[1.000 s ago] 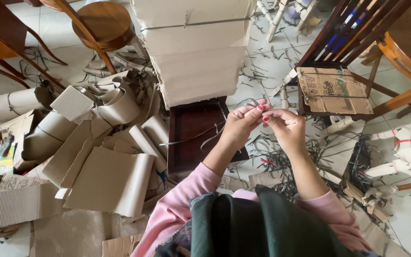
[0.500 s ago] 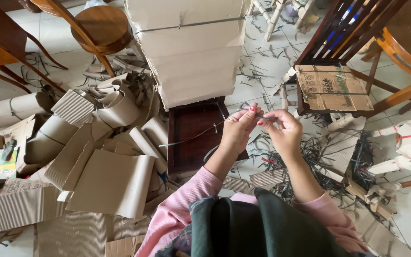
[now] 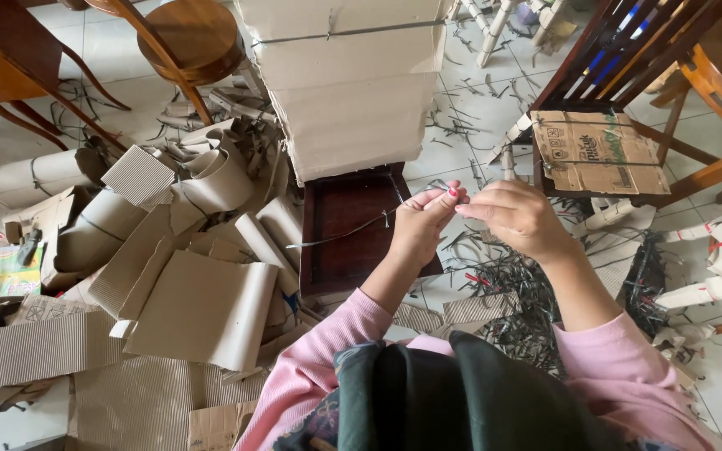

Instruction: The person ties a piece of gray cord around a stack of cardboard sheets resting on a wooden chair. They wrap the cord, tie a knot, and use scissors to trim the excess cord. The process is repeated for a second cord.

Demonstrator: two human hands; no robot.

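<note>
I am pinching a thin grey strap (image 3: 340,231) between my left hand (image 3: 422,225) and right hand (image 3: 517,219), both grips closed on it, with the cardboard-wrapped bundle (image 3: 348,83) ahead already strapped and loose cardboard (image 3: 202,309) lying unused on the floor.

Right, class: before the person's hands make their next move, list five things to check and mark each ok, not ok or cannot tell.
1. Left hand and right hand both in view: ok.
2. Fingertips meet above the dark wooden tray: ok.
3. What the fingertips pinch: cannot tell, too small.
4. Thin grey strap runs toward the left hand: ok.
5. Floor free of strap cuttings and cardboard sheets: not ok.
</note>
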